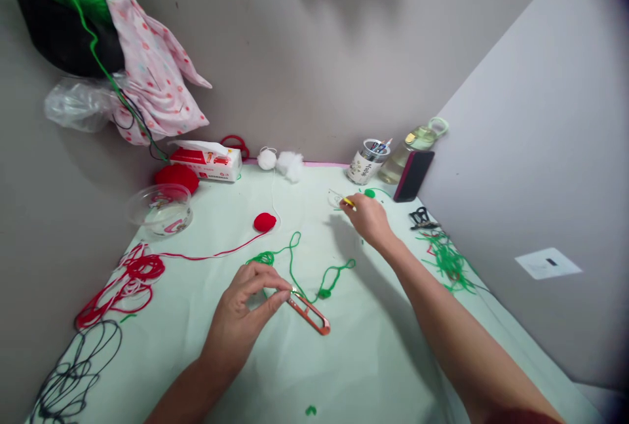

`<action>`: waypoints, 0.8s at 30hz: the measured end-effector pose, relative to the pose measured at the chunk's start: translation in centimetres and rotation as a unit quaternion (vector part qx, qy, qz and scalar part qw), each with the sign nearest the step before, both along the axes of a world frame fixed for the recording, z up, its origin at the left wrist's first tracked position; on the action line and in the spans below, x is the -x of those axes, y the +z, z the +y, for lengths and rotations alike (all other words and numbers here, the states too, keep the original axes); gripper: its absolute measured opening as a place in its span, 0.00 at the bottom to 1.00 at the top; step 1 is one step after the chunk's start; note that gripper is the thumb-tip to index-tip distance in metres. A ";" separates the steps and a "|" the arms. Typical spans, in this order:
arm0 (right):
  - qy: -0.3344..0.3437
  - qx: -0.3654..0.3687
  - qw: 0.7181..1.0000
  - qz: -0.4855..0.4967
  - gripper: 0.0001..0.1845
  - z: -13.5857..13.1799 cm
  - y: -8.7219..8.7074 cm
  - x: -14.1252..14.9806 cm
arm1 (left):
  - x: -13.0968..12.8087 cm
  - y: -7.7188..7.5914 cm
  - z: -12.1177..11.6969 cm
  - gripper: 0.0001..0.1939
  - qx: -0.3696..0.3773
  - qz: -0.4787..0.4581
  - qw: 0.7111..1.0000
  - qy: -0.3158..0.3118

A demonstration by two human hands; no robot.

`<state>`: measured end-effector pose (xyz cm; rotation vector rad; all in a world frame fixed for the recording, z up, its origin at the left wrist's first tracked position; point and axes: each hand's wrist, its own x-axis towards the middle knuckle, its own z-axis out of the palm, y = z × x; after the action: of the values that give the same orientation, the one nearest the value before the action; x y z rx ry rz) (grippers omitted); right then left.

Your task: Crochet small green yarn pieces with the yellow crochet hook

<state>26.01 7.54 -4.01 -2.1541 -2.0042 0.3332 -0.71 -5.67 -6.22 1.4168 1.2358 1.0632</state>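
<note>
As left fingers (271,306) pinch orange snips (307,310), blades part-hidden, right fingers (354,212) grip yellow tool (348,202), half-covered

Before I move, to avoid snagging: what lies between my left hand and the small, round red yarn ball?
Loose, bunched green yarn, in the head view.

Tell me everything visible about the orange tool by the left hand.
The orange tool is slim and elongated, with a narrow open frame, a short crossbar and a rounded outer end. The frame looks like plastic or coated metal; the inner end looks silvery. The left hand pinches that end between thumb and fingers, and the tool slants toward the picture's lower right, over the pale green tabletop. Whether it touches the tabletop is unclear.
</note>
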 end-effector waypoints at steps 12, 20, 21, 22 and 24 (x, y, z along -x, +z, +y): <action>0.012 0.057 0.974 -0.217 0.20 6.2 -3.0 -1.1 | -1.0 0.0 -0.2 0.08 0.157 -0.155 0.973 -0.061; 0.002 0.071 0.977 -0.199 0.19 5.8 -1.8 -3.0 | -0.4 -0.1 -0.3 0.10 0.182 -0.162 0.969 -0.047; 0.004 0.070 0.978 -0.194 0.19 5.6 -1.6 -3.1 | -0.4 -0.1 -0.3 0.10 0.182 -0.159 0.969 -0.046; 0.007 0.071 0.979 -0.190 0.19 5.6 -1.5 -3.1 | -0.4 -0.1 -0.3 0.10 0.181 -0.157 0.970 -0.045; 0.015 0.075 0.980 -0.182 0.19 5.5 -1.3 -2.8 | -0.5 -0.3 -0.3 0.10 0.181 -0.153 0.970 -0.044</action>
<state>28.84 13.00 -5.36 -2.4259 -2.2684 0.0980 -0.22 -6.00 -6.49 0.9774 1.0646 0.9004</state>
